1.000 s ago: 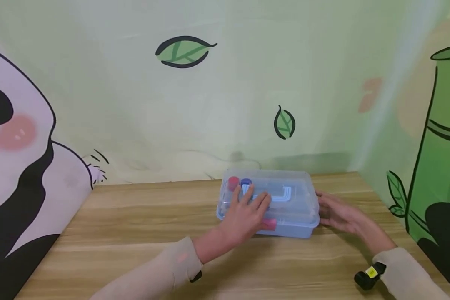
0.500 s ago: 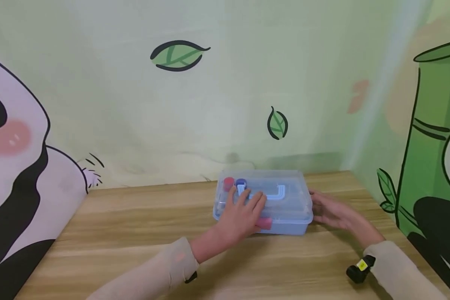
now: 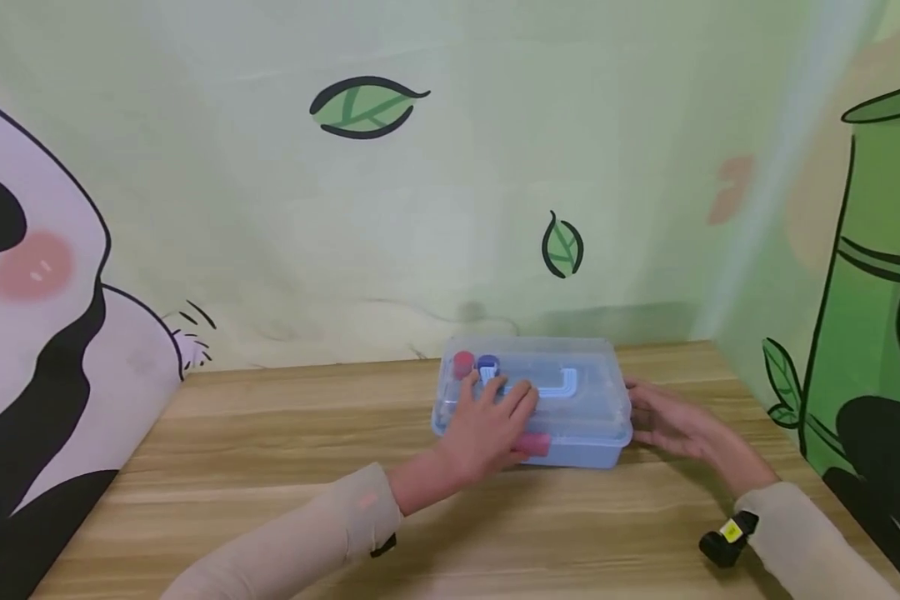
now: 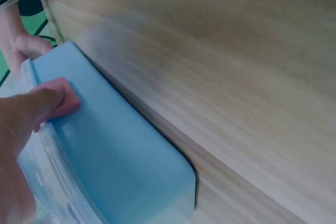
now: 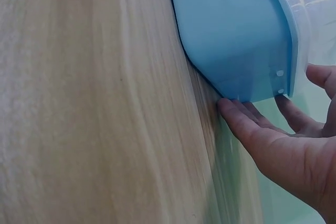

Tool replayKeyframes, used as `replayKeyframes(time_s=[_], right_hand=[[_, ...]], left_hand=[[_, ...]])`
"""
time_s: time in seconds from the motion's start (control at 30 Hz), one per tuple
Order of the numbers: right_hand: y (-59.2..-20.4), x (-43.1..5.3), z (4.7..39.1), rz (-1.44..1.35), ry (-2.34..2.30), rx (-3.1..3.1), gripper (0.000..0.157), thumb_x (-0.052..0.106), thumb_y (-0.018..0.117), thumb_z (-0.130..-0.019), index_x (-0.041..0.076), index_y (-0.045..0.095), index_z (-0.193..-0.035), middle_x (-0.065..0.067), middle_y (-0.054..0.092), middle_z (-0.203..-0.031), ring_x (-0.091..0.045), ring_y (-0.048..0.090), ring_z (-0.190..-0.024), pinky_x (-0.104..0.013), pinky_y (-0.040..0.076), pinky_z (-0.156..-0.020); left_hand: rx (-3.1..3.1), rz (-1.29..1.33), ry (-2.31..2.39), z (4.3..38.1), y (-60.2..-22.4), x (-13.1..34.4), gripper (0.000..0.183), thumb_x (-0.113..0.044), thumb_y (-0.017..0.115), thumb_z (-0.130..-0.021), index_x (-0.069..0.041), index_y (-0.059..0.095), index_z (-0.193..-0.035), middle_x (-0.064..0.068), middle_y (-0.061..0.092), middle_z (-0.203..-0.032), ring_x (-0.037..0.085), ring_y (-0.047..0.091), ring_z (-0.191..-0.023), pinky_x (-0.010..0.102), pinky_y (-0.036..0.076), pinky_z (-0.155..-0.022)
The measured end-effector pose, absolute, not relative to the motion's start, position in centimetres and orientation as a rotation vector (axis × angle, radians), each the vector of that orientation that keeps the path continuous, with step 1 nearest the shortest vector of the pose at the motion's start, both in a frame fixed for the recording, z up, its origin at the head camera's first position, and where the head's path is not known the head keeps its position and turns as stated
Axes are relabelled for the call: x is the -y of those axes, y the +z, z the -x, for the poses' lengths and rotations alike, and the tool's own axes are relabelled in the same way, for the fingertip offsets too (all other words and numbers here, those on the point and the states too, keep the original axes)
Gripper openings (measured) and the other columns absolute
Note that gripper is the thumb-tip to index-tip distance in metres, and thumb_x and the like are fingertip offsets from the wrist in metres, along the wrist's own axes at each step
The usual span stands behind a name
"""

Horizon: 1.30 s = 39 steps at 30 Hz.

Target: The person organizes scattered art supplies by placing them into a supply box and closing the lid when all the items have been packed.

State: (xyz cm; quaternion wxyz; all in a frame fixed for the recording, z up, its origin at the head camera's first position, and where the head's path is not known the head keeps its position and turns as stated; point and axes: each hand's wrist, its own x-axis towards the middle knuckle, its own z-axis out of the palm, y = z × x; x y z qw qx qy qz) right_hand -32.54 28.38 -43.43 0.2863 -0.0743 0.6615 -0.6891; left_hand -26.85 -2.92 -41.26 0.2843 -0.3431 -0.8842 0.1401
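Observation:
A pale blue plastic storage box (image 3: 585, 457) with a clear lid (image 3: 600, 362) stands on the table. A folded light blue handle (image 3: 567, 383) shows on the lid. My left hand (image 3: 487, 429) rests over the lid's front left part with its fingers spread. In the left wrist view, its thumb presses the pink latch (image 4: 68, 100) on the box's front. My right hand (image 3: 675, 421) is at the box's right end, with relaxed fingers (image 5: 236, 116) against the end wall. Both the lid and box are together; the latch's left part is covered by my thumb.
A red round thing (image 3: 463, 364) and a blue round thing (image 3: 487, 364) show at the lid's back left. The wooden table (image 3: 292, 433) meets a printed wall (image 3: 270, 208) behind the box. A side wall (image 3: 832, 350) rises at the right.
The head view sways slightly left and partly back. Both hands keep their places on the box, and its lid stays down.

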Motion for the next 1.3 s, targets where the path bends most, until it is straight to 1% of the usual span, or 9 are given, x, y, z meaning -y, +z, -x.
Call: replayKeyframes(time_s=[0.13, 0.27, 0.37, 0.5, 0.6, 0.83, 1.03, 1.2, 1.3], right_hand=[[-43.5, -28.3, 32.6, 0.201, -1.848, -1.729, 0.066, 0.027, 0.049, -0.098, 0.007, 0.014, -0.15, -0.006, 0.048, -0.13, -0.021, 0.048, -0.119, -0.043, 0.04, -0.1], [-43.5, -28.3, 32.7, 0.17, -1.866, -1.739, 0.067, 0.027, 0.049, -0.098, 0.009, 0.014, -0.151, -0.006, 0.048, -0.13, -0.02, 0.048, -0.118, -0.042, 0.041, -0.099], [-43.4, -28.3, 32.7, 0.154, -1.864, -1.747, 0.066, 0.028, 0.049, -0.098, 0.01, 0.014, -0.151, -0.008, 0.046, -0.133, -0.022, 0.046, -0.12, -0.043, 0.038, -0.102], [-43.1, -28.3, 32.8, 0.152, -1.849, -1.764, 0.067, 0.03, 0.048, -0.098, 0.011, 0.013, -0.151, -0.012, 0.04, -0.14, -0.026, 0.04, -0.127, -0.045, 0.034, -0.105], [-42.9, -28.4, 32.8, 0.158, -1.853, -1.774, 0.067, 0.033, 0.048, -0.098, 0.011, 0.014, -0.151, -0.014, 0.039, -0.141, -0.028, 0.038, -0.129, -0.046, 0.032, -0.106], [-43.1, -28.4, 32.6, 0.192, -1.856, -1.733, 0.066, 0.025, 0.046, -0.099, 0.006, 0.008, -0.151, -0.01, 0.04, -0.137, -0.023, 0.043, -0.123, -0.045, 0.033, -0.106], [-43.1, -28.4, 32.6, 0.178, -1.868, -1.753, 0.067, 0.027, 0.049, -0.098, 0.008, 0.013, -0.151, -0.012, 0.041, -0.138, -0.023, 0.045, -0.122, -0.044, 0.037, -0.103], [-43.1, -28.5, 32.6, 0.186, -1.859, -1.727, 0.068, 0.026, 0.048, -0.098, 0.008, 0.01, -0.151, -0.011, 0.042, -0.138, -0.024, 0.043, -0.124, -0.045, 0.036, -0.104], [-43.1, -28.6, 32.7, 0.187, -1.854, -1.717, 0.069, 0.026, 0.048, -0.098, 0.008, 0.008, -0.152, -0.008, 0.044, -0.135, -0.022, 0.044, -0.123, -0.044, 0.036, -0.104]], left_hand=[[2.403, 0.922, 0.382, 26.9, -41.4, 3.1, 0.097, -0.075, 0.064, -0.067, -0.014, 0.035, -0.136, -0.001, 0.043, -0.134, 0.031, 0.044, -0.121, 0.059, 0.03, -0.099], [2.368, 0.923, 0.332, 27.0, -41.3, 3.1, 0.087, -0.075, 0.056, -0.074, -0.015, 0.037, -0.135, -0.001, 0.045, -0.132, 0.031, 0.045, -0.12, 0.058, 0.031, -0.099], [2.349, 0.921, 0.281, 27.0, -41.2, 3.0, 0.08, -0.072, 0.053, -0.078, -0.015, 0.04, -0.132, -0.002, 0.047, -0.13, 0.031, 0.047, -0.119, 0.058, 0.032, -0.098], [2.338, 0.908, 0.266, 27.1, -40.9, 2.8, 0.077, -0.072, 0.054, -0.078, -0.015, 0.043, -0.129, -0.003, 0.049, -0.127, 0.031, 0.049, -0.116, 0.056, 0.034, -0.097], [2.347, 0.898, 0.278, 27.1, -40.6, 2.7, 0.076, -0.072, 0.053, -0.078, -0.016, 0.043, -0.129, -0.003, 0.048, -0.127, 0.03, 0.048, -0.116, 0.056, 0.035, -0.096], [2.393, 0.923, 0.318, 27.1, -40.8, 2.9, 0.085, -0.074, 0.059, -0.072, -0.017, 0.039, -0.131, -0.003, 0.045, -0.129, 0.03, 0.046, -0.118, 0.057, 0.033, -0.095], [2.378, 0.954, 0.3, 27.2, -41.0, 3.1, 0.091, -0.074, 0.059, -0.071, -0.014, 0.036, -0.136, 0.0, 0.043, -0.133, 0.032, 0.044, -0.121, 0.06, 0.03, -0.099], [2.43, 1.051, 0.265, 27.1, -40.3, 3.8, 0.082, -0.065, 0.054, -0.082, -0.015, 0.032, -0.142, 0.001, 0.04, -0.14, 0.032, 0.041, -0.125, 0.06, 0.027, -0.103], [2.456, 1.117, 0.269, 27.3, -39.6, 4.3, 0.076, -0.055, 0.059, -0.085, -0.017, 0.031, -0.144, 0.0, 0.04, -0.144, 0.029, 0.041, -0.127, 0.057, 0.029, -0.103]])
